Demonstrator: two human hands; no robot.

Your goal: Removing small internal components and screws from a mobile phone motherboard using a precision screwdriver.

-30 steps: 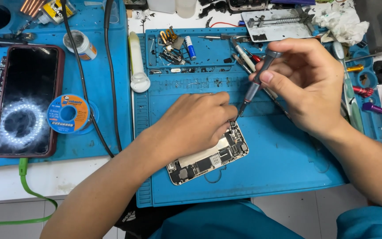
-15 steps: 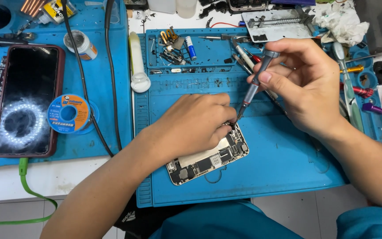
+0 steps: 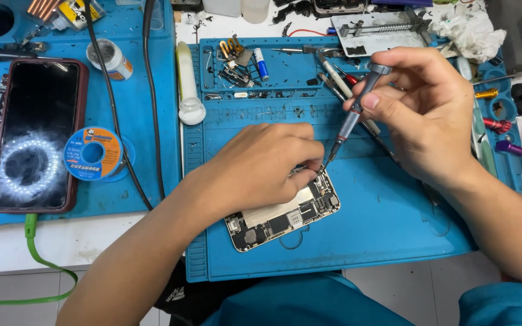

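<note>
Far left: a dark phone [image 3: 34, 136] in a red case lies flat on a blue mat [image 3: 134, 199]. A ring of little lights shines back off its screen. A green cable [image 3: 37, 265] is plugged in at its near end and hangs off the white table [image 3: 92, 241].
Beside the phone: a small spool of thin wire [image 3: 93, 153] with a blue and orange label lies flat. A small round jar [image 3: 110, 58] stands behind it. Two black cords [image 3: 122, 121] run down across the mat just right of the spool.
Between the mats: a white tube [image 3: 187, 84] lies on the table with its cap toward the person.
Left hand: the left hand [image 3: 255, 166] rests palm down on the open phone [image 3: 285, 214]. Its fingers are curled in close and press on the top end of the phone. It hides most of that end.
Open phone: it lies tilted on the big blue work mat [image 3: 388, 235], close to the person. Its back is off, so the small parts inside and a silver plate show.
Screwdriver: the grey screwdriver [image 3: 353, 115] leans over, with its tip down at the top corner of the open phone, right by the left fingertips.
Right hand: the right hand [image 3: 430, 115] is closed around the screwdriver, with the thumb and fingers pinching the handle high up.
Back of the work mat: small trays hold tiny screws, metal bits and a little blue and white tube [image 3: 261, 63]. More thin tools [image 3: 333, 78] lie under the right hand.
Far right: a metal clamp [image 3: 382, 33] and a crumpled white cloth [image 3: 466, 30] sit at the back. A purple tool [image 3: 518, 151] and a red one [image 3: 498, 125] lie past the mat edge.
Near edge: grey floor [image 3: 406, 290] shows under the table, and blue clothes.
</note>
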